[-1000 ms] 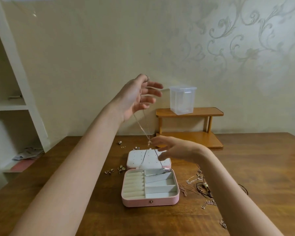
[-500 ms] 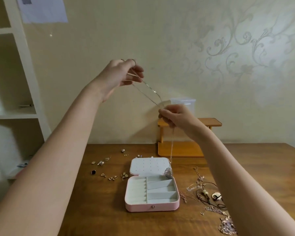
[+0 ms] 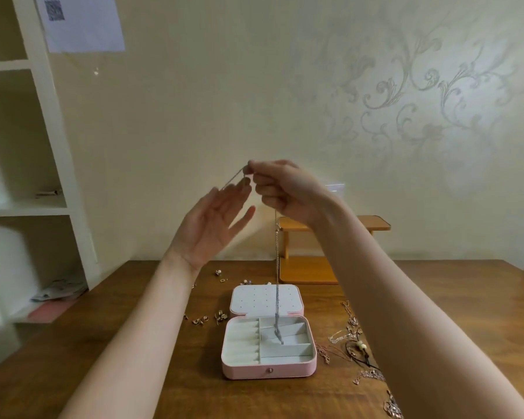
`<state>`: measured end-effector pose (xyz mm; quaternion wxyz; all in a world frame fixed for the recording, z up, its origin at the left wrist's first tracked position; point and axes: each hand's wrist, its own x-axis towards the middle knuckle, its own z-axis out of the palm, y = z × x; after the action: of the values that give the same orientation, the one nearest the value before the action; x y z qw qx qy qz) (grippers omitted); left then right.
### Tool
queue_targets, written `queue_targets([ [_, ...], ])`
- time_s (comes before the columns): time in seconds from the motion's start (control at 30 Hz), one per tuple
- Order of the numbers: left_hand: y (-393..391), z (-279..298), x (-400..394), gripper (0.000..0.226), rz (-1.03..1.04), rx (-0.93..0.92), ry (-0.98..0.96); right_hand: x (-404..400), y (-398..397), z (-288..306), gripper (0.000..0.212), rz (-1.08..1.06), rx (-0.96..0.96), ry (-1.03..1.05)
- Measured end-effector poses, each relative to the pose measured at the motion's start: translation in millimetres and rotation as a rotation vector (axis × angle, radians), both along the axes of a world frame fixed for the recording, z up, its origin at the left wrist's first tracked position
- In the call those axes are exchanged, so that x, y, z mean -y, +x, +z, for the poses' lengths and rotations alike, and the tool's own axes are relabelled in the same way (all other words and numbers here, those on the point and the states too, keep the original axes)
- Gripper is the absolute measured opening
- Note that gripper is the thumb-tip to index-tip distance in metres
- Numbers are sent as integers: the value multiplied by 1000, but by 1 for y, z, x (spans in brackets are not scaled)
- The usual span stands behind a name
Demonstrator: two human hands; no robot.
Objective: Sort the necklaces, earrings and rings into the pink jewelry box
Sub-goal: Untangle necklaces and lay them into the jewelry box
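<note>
Hands raised together above the open pink jewelry box point(image 3: 269, 370) on the brown wooden desk point(image 3: 170, 385).
Right hand point(image 3: 285, 192) pinches the thin silver chain necklace point(image 3: 276, 267), which hangs straight down, its lower end in a right-side compartment; left hand point(image 3: 212, 228) is spread, fingers straight, just beside it. Chain's top end blurs between the fingertips.

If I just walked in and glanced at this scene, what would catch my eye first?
Two raised hands at the centre: the right hand pinches a silver necklace that hangs straight down into the open pink jewelry box on the wooden table. The left hand is open beside it. More jewelry lies scattered either side of the box.
</note>
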<state>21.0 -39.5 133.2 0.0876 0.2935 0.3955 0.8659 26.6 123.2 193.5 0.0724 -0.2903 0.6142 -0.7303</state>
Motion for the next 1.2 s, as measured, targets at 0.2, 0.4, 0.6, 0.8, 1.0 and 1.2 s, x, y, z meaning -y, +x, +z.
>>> queue_targets([
  [0.2, -10, -38, 30, 26, -63, 97, -133, -10, -3, -19, 16, -265, -257, 544],
  [0.4, -17, -63, 54, 19, 251, 510, -139, -15, -15, -27, 19, -377, -373, 1003],
  [0.6, -14, -75, 43, 26, 360, 529, -604, -2, -16, -20, 25, -490, -389, 870],
  [0.8, -3, -39, -26, 36, 314, -178, -790, 18, -14, -14, 25, -347, -436, 1291],
  [1.0, -1, -66, -41, 30, 458, -136, -758, 5, -17, -14, 31, -391, -515, 1633],
  [1.2, -4, -102, -40, 27, 563, -234, -1048, -6, -18, -19, 23, -364, -428, 1496],
])
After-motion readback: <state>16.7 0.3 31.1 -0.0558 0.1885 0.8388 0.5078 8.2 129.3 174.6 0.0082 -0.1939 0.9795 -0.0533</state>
